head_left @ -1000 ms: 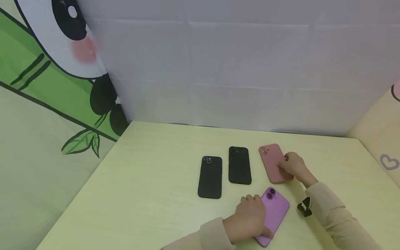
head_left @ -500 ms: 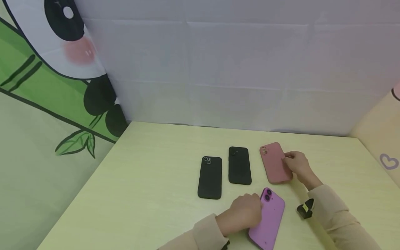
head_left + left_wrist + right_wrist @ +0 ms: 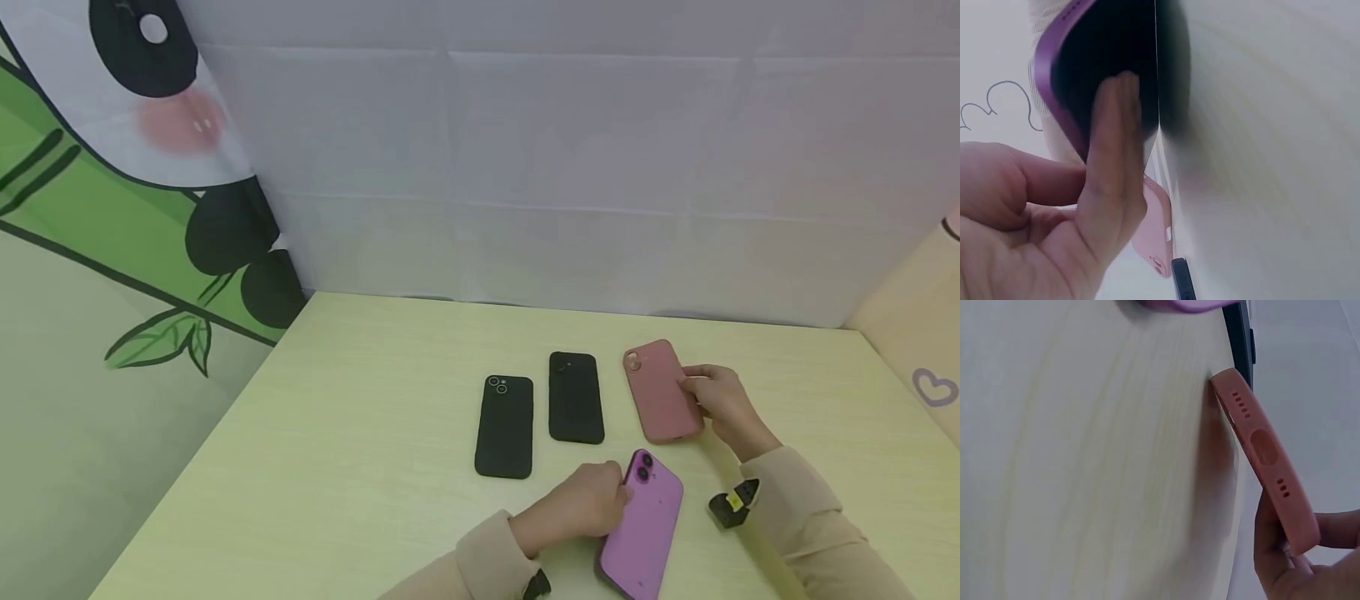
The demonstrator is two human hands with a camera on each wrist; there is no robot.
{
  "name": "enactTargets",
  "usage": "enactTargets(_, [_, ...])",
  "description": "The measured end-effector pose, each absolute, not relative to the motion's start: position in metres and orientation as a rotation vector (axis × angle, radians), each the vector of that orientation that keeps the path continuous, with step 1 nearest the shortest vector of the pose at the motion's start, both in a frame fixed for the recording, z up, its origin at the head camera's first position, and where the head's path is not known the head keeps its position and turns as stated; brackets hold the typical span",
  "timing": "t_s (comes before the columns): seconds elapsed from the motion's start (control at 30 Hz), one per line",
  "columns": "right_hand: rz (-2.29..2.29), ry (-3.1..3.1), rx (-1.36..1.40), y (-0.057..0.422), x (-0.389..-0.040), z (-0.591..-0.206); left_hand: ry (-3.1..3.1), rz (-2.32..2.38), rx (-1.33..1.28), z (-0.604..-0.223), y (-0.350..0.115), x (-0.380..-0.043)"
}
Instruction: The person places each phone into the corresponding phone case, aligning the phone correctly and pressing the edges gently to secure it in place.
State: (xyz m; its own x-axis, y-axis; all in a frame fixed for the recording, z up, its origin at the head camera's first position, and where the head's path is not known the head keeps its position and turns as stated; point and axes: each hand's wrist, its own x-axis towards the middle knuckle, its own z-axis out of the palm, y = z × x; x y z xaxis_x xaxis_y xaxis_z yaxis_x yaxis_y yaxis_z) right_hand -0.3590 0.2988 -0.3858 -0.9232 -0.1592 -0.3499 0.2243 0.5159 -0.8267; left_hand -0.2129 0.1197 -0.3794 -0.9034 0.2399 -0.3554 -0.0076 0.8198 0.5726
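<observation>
My left hand (image 3: pixel 583 504) pinches the left edge of a purple phone (image 3: pixel 649 525) with two rear lenses. Its thumb lies at the edge and straight fingers stretch under the dark screen side (image 3: pixel 1116 50), with that side tilted up off the table in the left wrist view. Farther back, my right hand (image 3: pixel 723 404) grips the right edge of a pink phone case (image 3: pixel 660 396) between thumb and fingers. In the right wrist view the case stands slanted, its hand-held side raised and its other edge near the tabletop; I cannot tell whether a phone is inside.
Two black phones or cases lie flat left of the pink one: a nearer one (image 3: pixel 504 429) with two ringed lenses, and another (image 3: pixel 576 398) beside it. All are on a pale wooden table (image 3: pixel 337 467) against a grey-white backdrop (image 3: pixel 525 167). A panda print (image 3: pixel 172 150) covers the left wall.
My left hand has shifted left and pulled the purple phone a little nearer, turning it more upright. My right hand has moved slightly right and the pink case slightly upward at its edge.
</observation>
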Motion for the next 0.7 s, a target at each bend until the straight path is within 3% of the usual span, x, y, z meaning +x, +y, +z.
enactTargets(0.7, [-1.670, 2.226, 0.144, 0.305, -0.367, -0.377, 2.618, 1.086, 0.109, -0.388, 0.111, -0.238])
